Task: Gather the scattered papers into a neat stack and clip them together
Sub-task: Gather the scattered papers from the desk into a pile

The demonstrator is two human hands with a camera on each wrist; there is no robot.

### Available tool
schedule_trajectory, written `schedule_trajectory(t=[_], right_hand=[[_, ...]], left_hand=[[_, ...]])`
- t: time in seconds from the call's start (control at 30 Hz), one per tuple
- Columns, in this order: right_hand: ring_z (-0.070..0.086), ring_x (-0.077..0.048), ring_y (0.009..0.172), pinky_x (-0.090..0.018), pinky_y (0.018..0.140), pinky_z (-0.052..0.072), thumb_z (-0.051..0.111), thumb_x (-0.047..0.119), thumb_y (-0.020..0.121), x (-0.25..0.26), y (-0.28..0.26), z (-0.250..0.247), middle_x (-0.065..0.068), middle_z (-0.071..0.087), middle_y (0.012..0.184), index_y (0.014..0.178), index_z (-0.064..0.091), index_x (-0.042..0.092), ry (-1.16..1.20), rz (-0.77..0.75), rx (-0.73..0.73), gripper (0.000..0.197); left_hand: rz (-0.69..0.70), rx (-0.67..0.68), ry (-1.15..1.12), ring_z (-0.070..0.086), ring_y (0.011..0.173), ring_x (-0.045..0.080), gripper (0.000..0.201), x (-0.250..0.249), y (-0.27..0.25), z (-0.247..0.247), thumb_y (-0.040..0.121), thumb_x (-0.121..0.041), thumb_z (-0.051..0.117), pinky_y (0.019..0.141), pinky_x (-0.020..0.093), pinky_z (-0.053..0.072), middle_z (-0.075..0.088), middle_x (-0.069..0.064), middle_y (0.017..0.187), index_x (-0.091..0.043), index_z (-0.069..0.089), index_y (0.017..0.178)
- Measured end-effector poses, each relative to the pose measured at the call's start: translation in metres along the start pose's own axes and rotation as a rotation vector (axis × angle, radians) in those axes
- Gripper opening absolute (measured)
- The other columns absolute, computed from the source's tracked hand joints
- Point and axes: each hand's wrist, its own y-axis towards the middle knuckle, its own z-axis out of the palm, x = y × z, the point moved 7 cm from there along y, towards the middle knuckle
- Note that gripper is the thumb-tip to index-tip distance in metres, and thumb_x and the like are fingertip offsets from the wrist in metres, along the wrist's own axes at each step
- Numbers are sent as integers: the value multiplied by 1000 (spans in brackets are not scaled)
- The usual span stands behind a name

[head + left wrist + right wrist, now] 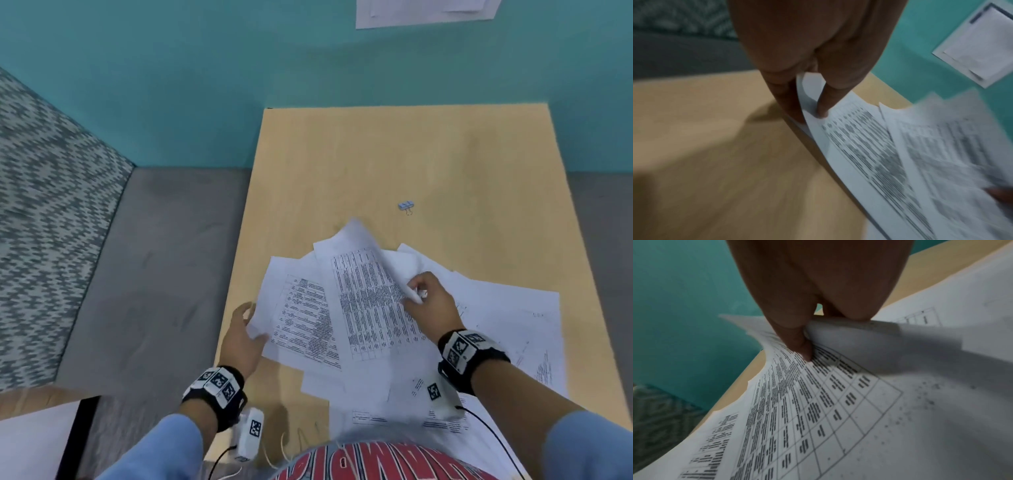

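Midway thru gathering: printed papers [363, 308] lie fanned on the table [394, 154], edges pinched by left hand [245, 337] & right hand [430, 298] for squaring; binder clip [406, 205] is left just beyond.

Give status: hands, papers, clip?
Left hand pinching a sheet's left edge; right hand gripping a lifted sheet. Papers unstacked. Binder clip untouched, beyond pile. Nothing blocking.

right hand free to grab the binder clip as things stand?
Probably not yet. The right hand is pinching a printed sheet, so it would have to let go first. The binder clip lies on bare table just beyond, nothing covering it.
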Motion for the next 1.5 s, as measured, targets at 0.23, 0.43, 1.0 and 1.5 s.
schedule_trajectory(t=[0.23,0.43,1.0,1.5], right_hand=[[64,-24,101,-33,89,48,85,11,84,-41,-5,-38,-3,67,110,126,52,10,141,170,-12,54],[73,-22,109,-53,105,53,82,21,87,-55,3,-48,2,78,117,119,72,24,113,114,172,33],[72,-26,119,-53,106,52,71,4,95,-66,-9,-18,-4,77,128,126,73,19,407,198,295,34],[75,-38,108,-64,97,55,69,5,96,-100,-45,-15,-10,81,115,120,72,17,525,356,181,26]], left_hand=[[239,313,571,45,151,31,59,-47,82,0,101,-15,68,124,39,34,51,8,161,-9,49,156],[423,331,666,58,138,29,42,-101,89,4,100,-8,64,113,39,46,65,6,148,-18,65,140],[24,124,316,61,120,35,82,-71,38,37,82,-24,90,92,36,51,55,6,123,-12,40,146],[198,113,490,56,124,37,74,-65,12,56,82,-25,88,103,45,49,54,13,133,-13,48,143]])
